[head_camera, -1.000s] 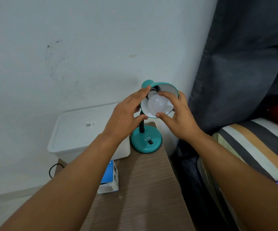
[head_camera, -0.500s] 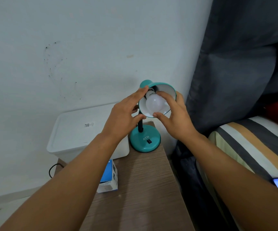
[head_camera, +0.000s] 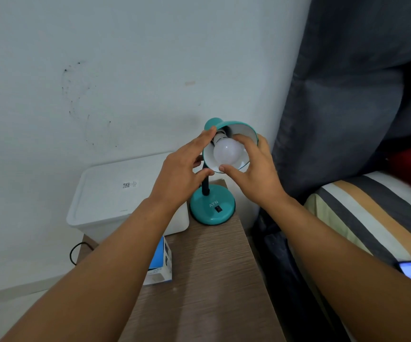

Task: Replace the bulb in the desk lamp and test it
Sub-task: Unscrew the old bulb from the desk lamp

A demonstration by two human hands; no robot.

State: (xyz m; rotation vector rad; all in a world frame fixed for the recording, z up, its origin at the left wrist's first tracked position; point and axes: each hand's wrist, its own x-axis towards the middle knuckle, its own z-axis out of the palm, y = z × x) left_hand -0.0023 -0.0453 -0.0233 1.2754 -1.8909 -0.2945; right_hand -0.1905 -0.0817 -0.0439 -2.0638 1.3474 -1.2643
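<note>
At a wooden bedside table (head_camera: 214, 280) set against a white wall, one white storage box (head_camera: 115, 196) and one small blue-and-white carton (head_camera: 161, 262) flank a single teal desk lamp (head_camera: 213, 206). The left hand (head_camera: 182, 174) cups the shade's rim, fingers loosely curved, while the right hand (head_camera: 256, 169) pinches the one white bulb (head_camera: 226, 153) seated inside the tilted shade, thumb below, fingers above.

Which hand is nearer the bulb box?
Left. The left hand grips the lamp shade above the bulb box; the right hand holds the bulb, farther right.
</note>
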